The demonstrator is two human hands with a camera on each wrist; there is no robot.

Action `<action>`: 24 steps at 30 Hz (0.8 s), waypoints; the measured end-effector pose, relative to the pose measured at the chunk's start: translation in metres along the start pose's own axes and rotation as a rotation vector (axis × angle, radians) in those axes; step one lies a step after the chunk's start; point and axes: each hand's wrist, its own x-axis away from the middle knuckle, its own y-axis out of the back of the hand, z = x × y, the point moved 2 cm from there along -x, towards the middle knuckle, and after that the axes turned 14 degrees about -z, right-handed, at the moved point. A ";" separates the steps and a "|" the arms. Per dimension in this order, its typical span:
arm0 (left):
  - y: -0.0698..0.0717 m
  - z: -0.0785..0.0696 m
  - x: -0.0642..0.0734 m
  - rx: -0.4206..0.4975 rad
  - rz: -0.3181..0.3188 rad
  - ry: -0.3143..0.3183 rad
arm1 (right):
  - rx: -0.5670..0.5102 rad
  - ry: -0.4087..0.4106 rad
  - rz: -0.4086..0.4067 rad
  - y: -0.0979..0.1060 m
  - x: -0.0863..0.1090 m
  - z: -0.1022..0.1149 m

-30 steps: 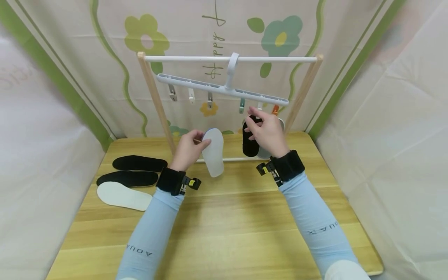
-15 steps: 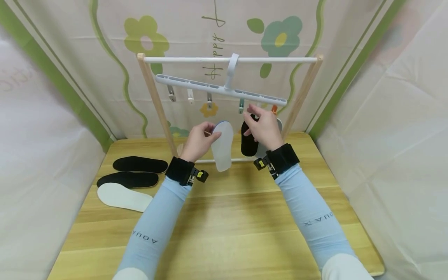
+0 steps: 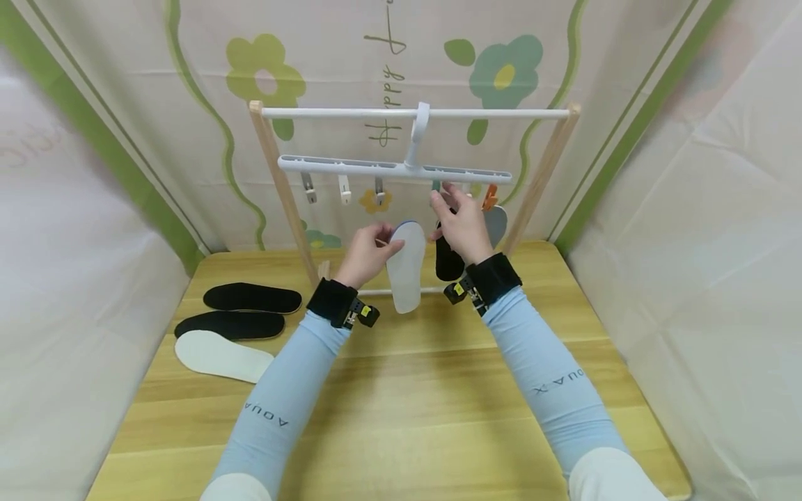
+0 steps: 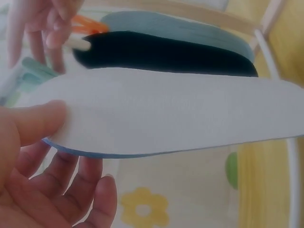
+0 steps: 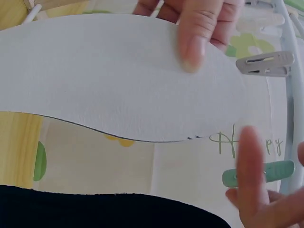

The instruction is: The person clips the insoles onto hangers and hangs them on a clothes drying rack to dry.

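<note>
My left hand (image 3: 365,256) pinches a white insole (image 3: 406,271) near its broad end, thumb on the white face and fingers behind. A blue edge shows along this insole (image 4: 180,109) in the left wrist view. The right hand (image 3: 464,226) is raised beside a green clip (image 5: 282,169) under the grey hanger (image 3: 351,167); its fingers are spread around the clip without visibly squeezing it. Behind that hand hang a black insole (image 4: 161,56) and a grey insole (image 3: 496,224), the latter below an orange clip (image 3: 490,197). The black one's clip is mostly hidden in the head view.
A rack with a white rail (image 3: 338,113) and wooden legs (image 3: 282,188) carries the hanger. Grey and white clips (image 3: 345,189) dangle on its left half. Two black insoles (image 3: 250,298) and a white insole (image 3: 219,355) lie on the wooden table (image 3: 426,417) at left.
My left hand has carried the white insole rightward toward the green clip. The right hand has shifted left from near the black insole's top to the green clip. The hanger has tilted closer to level.
</note>
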 end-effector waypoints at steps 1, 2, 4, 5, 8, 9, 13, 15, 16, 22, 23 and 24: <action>-0.001 0.001 -0.001 0.004 0.000 0.003 | -0.018 0.000 0.004 -0.001 -0.001 0.000; -0.001 0.002 -0.002 0.010 0.000 0.004 | -0.033 -0.001 0.009 -0.001 -0.003 0.000; -0.001 0.003 -0.003 0.017 0.000 0.002 | -0.057 0.003 0.017 -0.002 -0.005 0.001; -0.002 0.002 -0.003 0.018 0.000 0.002 | -0.062 0.006 0.022 -0.003 -0.006 0.002; -0.002 0.002 -0.004 0.021 0.007 -0.001 | -0.069 0.002 0.038 -0.003 -0.006 0.004; -0.003 0.002 -0.004 0.022 0.011 -0.001 | -0.077 -0.002 0.045 -0.003 -0.006 0.004; -0.006 0.001 -0.005 0.014 0.028 -0.001 | -0.113 -0.042 0.072 -0.002 -0.005 0.005; -0.007 0.000 -0.005 0.007 0.030 -0.005 | -0.133 -0.071 0.083 -0.001 -0.005 0.005; -0.007 -0.001 -0.006 0.006 0.030 -0.007 | -0.142 -0.085 0.089 0.000 -0.005 0.005; -0.008 -0.006 -0.007 0.014 0.028 -0.016 | -0.180 -0.136 0.101 0.002 -0.006 0.008; -0.008 -0.007 -0.007 0.016 0.028 -0.019 | -0.177 -0.137 0.099 0.003 -0.006 0.009; -0.008 -0.008 -0.007 0.019 0.027 -0.021 | -0.173 -0.137 0.097 0.003 -0.006 0.009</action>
